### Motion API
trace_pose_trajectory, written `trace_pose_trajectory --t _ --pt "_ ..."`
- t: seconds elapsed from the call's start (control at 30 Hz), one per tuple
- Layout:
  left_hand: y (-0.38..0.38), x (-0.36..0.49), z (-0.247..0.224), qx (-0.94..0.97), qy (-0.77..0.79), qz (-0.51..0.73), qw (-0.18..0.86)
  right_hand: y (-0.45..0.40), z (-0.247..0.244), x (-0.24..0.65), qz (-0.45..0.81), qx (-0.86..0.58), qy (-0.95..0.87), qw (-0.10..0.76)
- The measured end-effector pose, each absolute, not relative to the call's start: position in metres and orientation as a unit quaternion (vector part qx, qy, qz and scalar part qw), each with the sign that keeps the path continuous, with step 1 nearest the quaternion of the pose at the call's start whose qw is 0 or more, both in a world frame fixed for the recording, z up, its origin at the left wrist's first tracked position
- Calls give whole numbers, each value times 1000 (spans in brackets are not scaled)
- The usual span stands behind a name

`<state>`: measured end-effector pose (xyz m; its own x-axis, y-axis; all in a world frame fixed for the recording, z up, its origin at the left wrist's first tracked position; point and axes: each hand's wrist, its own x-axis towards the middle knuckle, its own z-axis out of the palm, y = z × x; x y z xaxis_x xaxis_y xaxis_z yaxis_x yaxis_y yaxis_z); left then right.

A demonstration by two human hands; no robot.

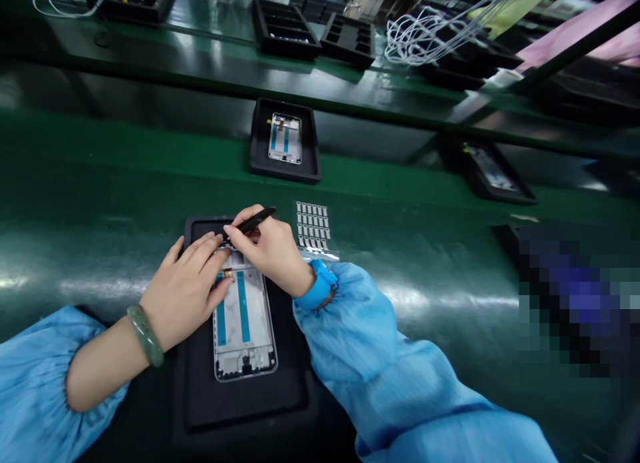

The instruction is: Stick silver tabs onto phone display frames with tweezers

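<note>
Your right hand (267,250) is closed in a pencil grip on a pair of black tweezers (255,221), their tips reaching down at the top end of a phone's front frame (244,330). Your left hand (187,293) lies open, fingers spread and resting across that same end, with a jade bangle (145,335) on its wrist. The frame lies flat and lengthwise on a black tray (240,410), on a green bench (90,250). Its thin metal rim and glossy face look light but fragile, and likely slippery, so take hold of it by the long edges and avoid bending it. A small gold-coloured flex strip (227,274) sits near your left fingers; it looks soft and easily creased, though your hands hide much of it, so its exact fixing is hard to judge. Just beyond your right hand lies a clear sheet of small metallic pieces (313,224), and farther up the bench a similar frame sits in its own black tray (285,140).
</note>
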<state>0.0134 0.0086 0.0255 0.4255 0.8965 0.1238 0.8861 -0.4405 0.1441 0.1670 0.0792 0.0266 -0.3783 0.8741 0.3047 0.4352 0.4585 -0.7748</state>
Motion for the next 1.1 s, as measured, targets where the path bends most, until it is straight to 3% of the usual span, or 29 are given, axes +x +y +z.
trace_pose_trajectory --t 0.47,0.77,0.97,1.1 --pt "10 12 25 846 521 105 33 84 24 176 337 -459 -737 363" --pt "11 13 27 845 525 97 34 75 29 171 187 -346 -872 292" --pt "11 12 25 845 522 113 30 84 26 177 324 -438 -762 349" --pt "11 12 24 845 524 104 27 83 26 176 345 -448 -742 359"
